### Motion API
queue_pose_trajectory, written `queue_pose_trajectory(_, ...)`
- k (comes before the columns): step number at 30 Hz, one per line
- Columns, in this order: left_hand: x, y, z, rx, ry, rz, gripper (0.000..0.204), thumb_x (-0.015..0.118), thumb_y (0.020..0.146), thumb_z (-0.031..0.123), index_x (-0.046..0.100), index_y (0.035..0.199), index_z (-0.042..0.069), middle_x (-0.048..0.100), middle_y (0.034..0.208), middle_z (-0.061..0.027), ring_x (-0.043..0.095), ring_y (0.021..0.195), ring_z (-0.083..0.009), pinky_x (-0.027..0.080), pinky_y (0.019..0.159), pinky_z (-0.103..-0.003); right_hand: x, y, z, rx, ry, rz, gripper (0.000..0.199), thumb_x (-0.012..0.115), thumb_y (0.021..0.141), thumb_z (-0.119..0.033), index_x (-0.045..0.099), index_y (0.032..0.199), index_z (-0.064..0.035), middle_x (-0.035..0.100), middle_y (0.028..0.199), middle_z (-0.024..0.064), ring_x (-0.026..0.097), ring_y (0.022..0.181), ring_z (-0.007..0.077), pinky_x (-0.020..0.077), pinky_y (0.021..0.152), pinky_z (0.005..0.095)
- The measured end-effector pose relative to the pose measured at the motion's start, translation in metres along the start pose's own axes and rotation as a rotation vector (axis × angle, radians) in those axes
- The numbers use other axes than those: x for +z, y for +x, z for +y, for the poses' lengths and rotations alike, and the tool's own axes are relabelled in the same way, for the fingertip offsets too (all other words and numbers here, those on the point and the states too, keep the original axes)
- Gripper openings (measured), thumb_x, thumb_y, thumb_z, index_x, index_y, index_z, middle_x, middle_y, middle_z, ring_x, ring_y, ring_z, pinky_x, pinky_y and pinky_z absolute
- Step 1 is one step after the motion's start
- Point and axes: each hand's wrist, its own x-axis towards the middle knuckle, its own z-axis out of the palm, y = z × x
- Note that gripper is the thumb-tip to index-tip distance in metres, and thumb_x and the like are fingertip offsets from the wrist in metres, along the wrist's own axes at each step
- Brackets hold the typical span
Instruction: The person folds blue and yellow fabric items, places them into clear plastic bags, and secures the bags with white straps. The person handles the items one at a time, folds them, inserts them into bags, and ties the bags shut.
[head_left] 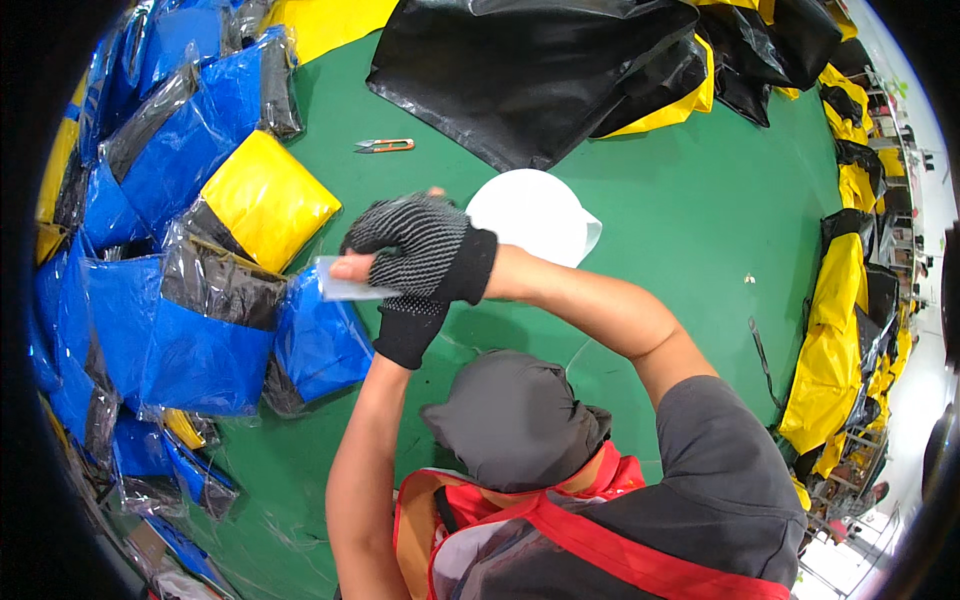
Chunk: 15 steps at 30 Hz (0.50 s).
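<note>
My right hand (420, 240), in a black glove with grey dots and bare fingertips, crosses over the left above the green table. Its thumb presses on a small, flat piece of translucent plastic (345, 282). My left hand (410, 315), gloved alike, is beneath the right; its fingers are mostly hidden, so I cannot tell what they hold. Close to the hands, on the left, lie a yellow folded packet (270, 200) and a blue folded packet (318, 335), both in clear plastic. Right of the hands rests a white round object (530, 205) with a translucent flap.
Orange-handled thread snips (385, 146) lie beyond the hands on the green table (680, 200). Several blue wrapped packets (205, 340) are heaped at the left. A large black sheet (520, 70) covers the far side. Yellow and black material (830, 340) lines the right edge, near a black strip (763, 360).
</note>
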Motion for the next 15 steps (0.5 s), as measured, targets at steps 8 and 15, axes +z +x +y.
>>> queue_pose_trajectory(8, -0.087, 0.016, 0.104, 0.099, -0.247, 0.188, 0.019, 0.048, 0.091, 0.010, 0.047, 0.110, 0.005, 0.049, 0.107, -0.0108, 0.047, 0.104, -0.0217, 0.035, 0.097, -0.034, -0.091, -0.040, 0.034, -0.145, 0.114, -0.184, 0.091, 0.079, 0.067, -0.044, 0.037, 0.139, -0.0091, 0.054, 0.128, 0.0146, 0.054, 0.114, 0.0251, 0.0416, 0.097, 0.0348)
queue_pose_trajectory(15, -0.318, -0.047, 0.146, 0.075, -0.157, 0.700, 0.046, 0.050, 0.091, 0.019, 0.039, 0.132, 0.000, 0.046, 0.130, -0.0201, 0.047, 0.120, -0.0288, 0.038, 0.102, -0.042, -0.037, -0.055, 0.049, 0.311, 0.244, -0.868, 0.074, 0.081, 0.066, -0.041, 0.053, 0.126, -0.0084, 0.065, 0.106, 0.0130, 0.060, 0.103, 0.0271, 0.0451, 0.090, 0.0369)
